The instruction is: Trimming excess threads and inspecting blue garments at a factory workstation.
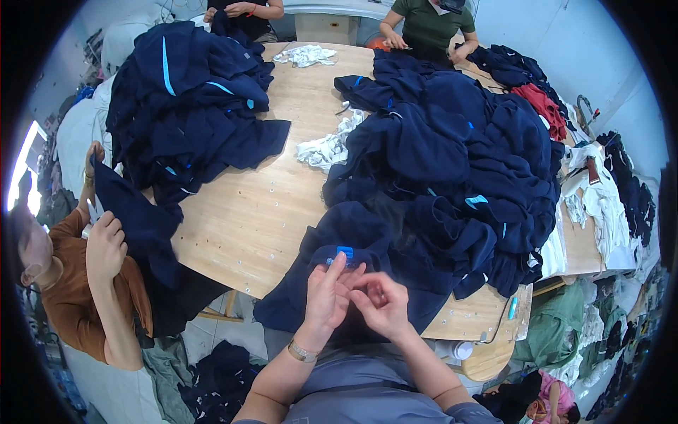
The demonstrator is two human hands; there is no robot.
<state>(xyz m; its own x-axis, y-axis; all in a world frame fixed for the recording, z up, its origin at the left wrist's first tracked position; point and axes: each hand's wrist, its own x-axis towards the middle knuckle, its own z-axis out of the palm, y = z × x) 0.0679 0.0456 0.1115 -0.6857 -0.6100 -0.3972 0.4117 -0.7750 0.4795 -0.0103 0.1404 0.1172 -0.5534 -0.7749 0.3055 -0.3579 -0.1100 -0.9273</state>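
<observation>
A navy garment (353, 244) with a small bright blue tag (344, 251) lies at the near edge of the wooden table (247, 212). My left hand (327, 297) pinches the garment just below the tag, thumb up against the fabric. My right hand (381, 300) is beside it, fingers curled on the same bit of cloth; anything small it may hold is hidden. A bracelet sits on my left wrist.
A big heap of navy garments (452, 162) fills the table's right side, another pile (187, 99) the far left. White scraps (326, 148) lie between. A person in brown (92, 283) at left handles dark cloth; two more people sit at the far edge.
</observation>
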